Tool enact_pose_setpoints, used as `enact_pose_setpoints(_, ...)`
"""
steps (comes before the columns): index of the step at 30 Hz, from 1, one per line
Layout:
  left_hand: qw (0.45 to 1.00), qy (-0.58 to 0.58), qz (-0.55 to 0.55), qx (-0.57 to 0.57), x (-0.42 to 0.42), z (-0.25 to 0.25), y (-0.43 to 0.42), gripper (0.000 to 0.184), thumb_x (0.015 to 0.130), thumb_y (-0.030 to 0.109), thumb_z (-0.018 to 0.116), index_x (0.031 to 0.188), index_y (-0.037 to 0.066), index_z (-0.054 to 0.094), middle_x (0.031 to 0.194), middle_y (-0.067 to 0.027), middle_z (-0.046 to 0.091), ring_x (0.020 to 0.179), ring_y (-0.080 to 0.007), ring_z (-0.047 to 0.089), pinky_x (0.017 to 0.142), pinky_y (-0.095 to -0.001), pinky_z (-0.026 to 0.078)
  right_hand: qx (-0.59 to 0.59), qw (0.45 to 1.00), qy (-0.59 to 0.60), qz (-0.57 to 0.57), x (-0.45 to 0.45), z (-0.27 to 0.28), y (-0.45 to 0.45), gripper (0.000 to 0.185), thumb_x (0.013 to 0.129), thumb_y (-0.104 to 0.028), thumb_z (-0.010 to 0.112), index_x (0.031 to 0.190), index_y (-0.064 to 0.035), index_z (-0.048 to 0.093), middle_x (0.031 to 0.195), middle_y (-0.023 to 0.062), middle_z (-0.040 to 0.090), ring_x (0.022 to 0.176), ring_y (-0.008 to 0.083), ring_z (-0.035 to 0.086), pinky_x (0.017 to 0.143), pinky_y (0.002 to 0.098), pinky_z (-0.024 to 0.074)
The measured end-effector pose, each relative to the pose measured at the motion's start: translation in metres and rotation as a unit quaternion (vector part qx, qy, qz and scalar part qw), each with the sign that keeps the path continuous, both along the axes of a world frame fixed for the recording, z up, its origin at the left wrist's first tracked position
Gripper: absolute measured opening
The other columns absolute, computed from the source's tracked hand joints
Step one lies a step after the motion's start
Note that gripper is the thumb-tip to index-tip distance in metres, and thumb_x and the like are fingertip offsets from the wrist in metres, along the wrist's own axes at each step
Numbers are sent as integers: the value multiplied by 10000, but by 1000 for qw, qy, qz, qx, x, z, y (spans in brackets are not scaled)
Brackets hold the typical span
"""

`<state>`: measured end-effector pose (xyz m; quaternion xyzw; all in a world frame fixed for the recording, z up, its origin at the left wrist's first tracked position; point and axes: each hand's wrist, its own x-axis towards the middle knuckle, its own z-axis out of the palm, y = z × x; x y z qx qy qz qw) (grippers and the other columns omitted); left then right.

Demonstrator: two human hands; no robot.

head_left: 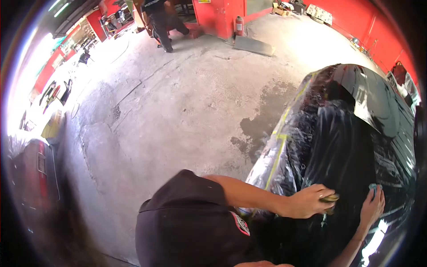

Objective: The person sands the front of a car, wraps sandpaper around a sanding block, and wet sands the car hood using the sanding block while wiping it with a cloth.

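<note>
My left hand (310, 203) is closed around a yellowish sponge (329, 199), held at the surface of a dark car panel (340, 147) with pale wet-looking streaks. My right hand (372, 209), farther right over the same car, has its fingers closed on a small light-blue piece (373, 187); I cannot make out whether it is a cloth or a pad. Clear plastic sheeting (291, 155) wraps the car's side and edges, with yellow masking tape (276, 162) running along it.
Wet patches darken the concrete floor (178, 111) beside the car. Another person (156, 22) stands at the back near a red wall. A fire extinguisher (239, 26) and a flat grey panel (254, 46) are there too. A dark red car (38, 171) stands on the left.
</note>
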<state>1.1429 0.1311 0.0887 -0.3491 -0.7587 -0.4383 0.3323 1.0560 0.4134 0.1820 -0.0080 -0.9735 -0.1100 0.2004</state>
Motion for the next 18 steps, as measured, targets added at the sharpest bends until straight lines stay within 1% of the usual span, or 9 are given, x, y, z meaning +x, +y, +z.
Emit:
enact_pose_setpoints(2, 995, -72, -63, -33, -8, 8, -9, 312, 763, 148, 686, 1066, 76, 687, 1223, -160, 599, 1149, -315, 561, 987, -445, 446, 23, 998, 50, 25, -5, -1, 1, 419, 1027, -346, 487, 1363, -113, 578, 1364, 176, 573, 1266, 370, 523, 1056, 479, 408)
enact_pose_setpoints(3, 994, 62, 60, -61, -37, 25, -12, 215, 771, 150, 659, 976, 90, 686, 1141, -128, 630, 1113, -310, 574, 931, -461, 467, 35, 995, 86, 34, -6, -7, 0, 398, 1018, -322, 508, 1337, -103, 600, 1327, 178, 604, 1235, 376, 548, 1036, 464, 431)
enact_pose_setpoints(5, 953, 69, 209, -205, -132, 35, -22, 161, 759, 212, 632, 872, 104, 669, 970, -99, 649, 941, -310, 622, 708, -478, 503, -5, 994, 69, 83, -6, 2, -2, 381, 989, -300, 549, 1309, -107, 621, 1283, 183, 628, 1191, 375, 582, 1001, 456, 467)
enact_pose_setpoints(6, 944, -60, 270, -179, -172, 28, -13, 127, 768, 197, 625, 856, 127, 684, 859, -113, 657, 823, -327, 642, 650, -467, 513, -27, 991, 83, 97, -1, 8, -8, 364, 961, -293, 585, 1270, -111, 645, 1234, 177, 650, 1133, 376, 613, 955, 455, 496)
enact_pose_setpoints(7, 949, -35, 272, -154, -166, 46, -10, 78, 793, 169, 615, 811, 134, 682, 785, -132, 659, 736, -345, 649, 635, -469, 521, -46, 990, 78, 108, 2, 13, -12, 360, 940, -311, 607, 1241, -120, 659, 1212, 165, 659, 1102, 370, 625, 929, 455, 508)
enact_pose_setpoints(10, 969, -65, 211, -111, -117, 33, 7, 325, 906, 305, 626, 1123, 87, 732, 1040, -189, 678, 951, -375, 642, 783, -450, 525, -35, 987, 132, 79, 1, 4, -13, 341, 910, -362, 600, 1172, -161, 685, 1158, 114, 689, 1052, 346, 655, 893, 484, 513)
enact_pose_setpoints(14, 990, -113, 85, -18, 70, 14, 59, 390, 757, 73, 792, 1141, 91, 729, 1271, -199, 625, 1084, -379, 605, 969, -438, 487, -87, 990, 96, 50, 10, -3, -13, 328, 921, -407, 582, 1117, -164, 683, 1177, 104, 664, 1172, 334, 574, 985, 563, 389)
enact_pose_setpoints(16, 994, -65, 71, -49, 43, 17, 48, 312, 824, 168, 752, 1132, 117, 744, 1260, -201, 632, 1054, -392, 621, 922, -435, 508, -105, 988, 99, 54, 11, 1, -14, 321, 896, -396, 605, 1084, -154, 702, 1170, 105, 665, 1177, 332, 567, 997, 549, 375)
enact_pose_setpoints(18, 929, -117, 294, -192, -45, 34, 32, 309, 892, 301, 689, 1152, 144, 746, 1175, -199, 677, 1002, -391, 654, 890, -421, 519, -133, 981, 114, 85, 11, -5, -9, 319, 880, -387, 624, 1077, -150, 707, 1169, 104, 665, 1175, 332, 566, 998, 543, 373)
